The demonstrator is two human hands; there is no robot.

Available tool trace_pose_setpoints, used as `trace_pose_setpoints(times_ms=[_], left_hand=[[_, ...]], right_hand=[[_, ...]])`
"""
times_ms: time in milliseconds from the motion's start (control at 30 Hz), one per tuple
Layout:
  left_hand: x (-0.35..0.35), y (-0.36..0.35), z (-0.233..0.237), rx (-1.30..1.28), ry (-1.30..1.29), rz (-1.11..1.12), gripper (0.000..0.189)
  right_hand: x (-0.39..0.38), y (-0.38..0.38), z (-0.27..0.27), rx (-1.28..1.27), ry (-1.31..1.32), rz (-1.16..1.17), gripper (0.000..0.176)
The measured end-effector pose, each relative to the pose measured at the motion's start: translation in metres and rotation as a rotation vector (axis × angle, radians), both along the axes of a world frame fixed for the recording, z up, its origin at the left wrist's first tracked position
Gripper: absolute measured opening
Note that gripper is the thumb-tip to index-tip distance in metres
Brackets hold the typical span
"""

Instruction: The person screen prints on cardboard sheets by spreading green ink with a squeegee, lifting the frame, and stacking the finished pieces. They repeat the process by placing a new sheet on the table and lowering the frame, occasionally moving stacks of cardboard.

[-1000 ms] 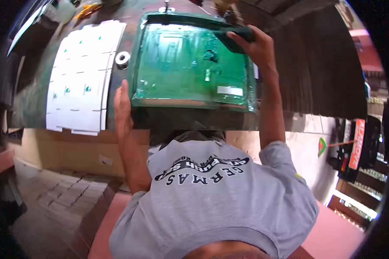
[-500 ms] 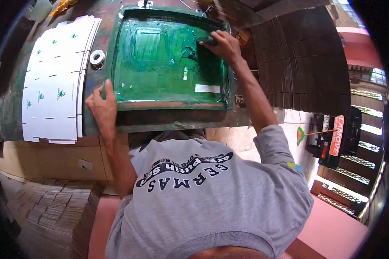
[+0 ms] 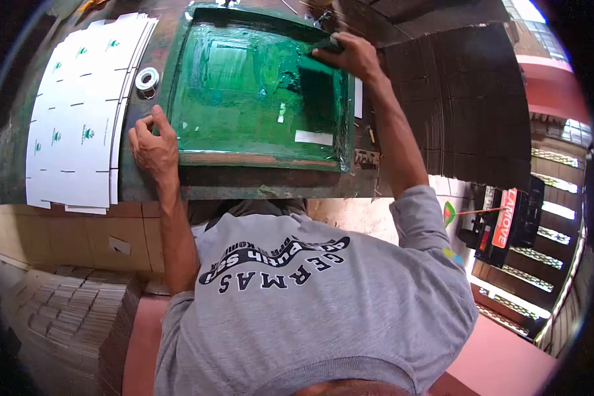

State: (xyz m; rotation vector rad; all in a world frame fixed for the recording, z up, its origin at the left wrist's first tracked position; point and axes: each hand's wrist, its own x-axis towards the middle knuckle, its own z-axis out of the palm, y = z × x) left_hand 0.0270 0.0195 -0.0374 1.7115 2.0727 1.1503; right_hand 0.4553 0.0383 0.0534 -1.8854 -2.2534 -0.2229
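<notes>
My left hand (image 3: 154, 142) is at the left side of a green, ink-covered screen-printing frame (image 3: 224, 159). Its fingers are loosely curled with the thumb apart, and I see nothing held in it. At the frame's upper right, my right hand (image 3: 358, 58) is closed around a dark squeegee (image 3: 327, 47), partly covered by the fingers. Thick green ink lies on the mesh (image 3: 237, 115). A white strip (image 3: 313, 137) and a smaller white patch (image 3: 282, 113) are on the mesh's lower right part.
White sheets with green printed logos (image 3: 79, 125) lie left of the frame. A tape roll (image 3: 147, 79) rests between them. Dark stacked cardboard (image 3: 462, 105) stands at the right. Bundled flat cardboard (image 3: 72, 310) is below the table at left.
The left hand's fingers have loosened at the frame's left edge. The right hand with the squeegee has moved slightly right and up. A white edge now shows right of the frame.
</notes>
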Motion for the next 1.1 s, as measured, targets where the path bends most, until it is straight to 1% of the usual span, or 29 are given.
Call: trace_pose_setpoints(times_ms=[67, 200, 267, 367, 433, 500, 567, 600, 633, 700, 733, 767, 800, 833, 900, 933, 967, 1000, 1033, 1100], left_hand=[[0.000, 0.002, -0.002, 0.040, 0.009, -0.004, 0.038], [-0.001, 0.002, -0.004, 0.024, -0.002, 0.017, 0.039], [-0.001, 0.002, -0.003, -0.002, -0.017, 0.020, 0.038], [-0.001, 0.002, -0.002, -0.016, -0.022, 0.027, 0.037], [0.000, 0.001, 0.001, -0.010, -0.042, 0.027, 0.035], [-0.002, 0.000, -0.002, 0.092, -0.130, 0.009, 0.033], [-0.003, -0.001, -0.003, 0.107, -0.163, 0.009, 0.032], [-0.004, -0.002, -0.002, 0.116, -0.194, 0.005, 0.031], [-0.005, -0.002, -0.001, 0.128, -0.193, 0.030, 0.031], [-0.005, -0.003, 0.001, 0.145, -0.203, 0.019, 0.028], [-0.005, -0.001, -0.004, 0.203, -0.186, 0.021, 0.026], [-0.007, -0.003, -0.006, 0.208, -0.181, 0.039, 0.026], [-0.007, -0.002, -0.006, 0.223, -0.185, 0.031, 0.025], [-0.006, -0.001, -0.006, 0.241, -0.190, 0.023, 0.024], [-0.005, -0.001, -0.006, 0.236, -0.205, 0.057, 0.022], [-0.006, -0.002, -0.005, 0.241, -0.216, 0.035, 0.021], [-0.006, -0.003, -0.004, 0.245, -0.228, 0.011, 0.020], [-0.007, -0.003, -0.007, 0.216, -0.253, -0.005, 0.024], [-0.008, -0.003, -0.006, 0.214, -0.256, 0.001, 0.024], [-0.007, -0.002, -0.005, 0.268, -0.248, 0.002, 0.017]], right_hand=[[0.005, 0.022, -0.011, 0.091, 0.031, 0.081, 0.048], [0.004, 0.010, -0.031, 0.069, -0.024, 0.047, 0.050], [-0.007, -0.023, -0.035, 0.119, 0.038, 0.068, 0.047], [-0.039, -0.074, -0.032, 0.126, 0.043, 0.008, 0.046], [-0.046, -0.096, -0.031, 0.143, 0.061, 0.034, 0.044], [-0.049, -0.097, -0.022, 0.167, 0.078, 0.072, 0.043], [-0.043, -0.077, -0.005, -0.128, 0.071, 0.011, 0.042], [-0.045, -0.061, -0.005, -0.216, 0.237, -0.070, 0.044], [-0.049, -0.044, -0.005, -0.210, 0.235, -0.044, 0.044], [-0.088, -0.006, 0.011, -0.332, 0.575, -0.158, 0.048], [-0.104, 0.015, 0.006, -0.262, 0.554, -0.109, 0.049], [-0.122, 0.037, 0.002, -0.189, 0.533, -0.062, 0.051], [-0.145, 0.054, 0.008, -0.195, 0.455, -0.070, 0.051], [-0.167, 0.065, 0.013, -0.130, 0.305, -0.032, 0.050], [-0.188, 0.088, -0.011, 0.146, -0.016, 0.100, 0.050], [-0.194, 0.089, -0.026, 0.131, -0.015, 0.093, 0.046], [-0.200, 0.085, -0.044, 0.271, -0.046, 0.140, 0.043], [-0.204, 0.074, -0.057, 0.331, -0.054, 0.150, 0.040], [-0.209, 0.059, -0.066, 0.391, -0.063, 0.159, 0.037], [-0.220, 0.018, -0.069, 0.398, -0.040, 0.159, 0.036]])
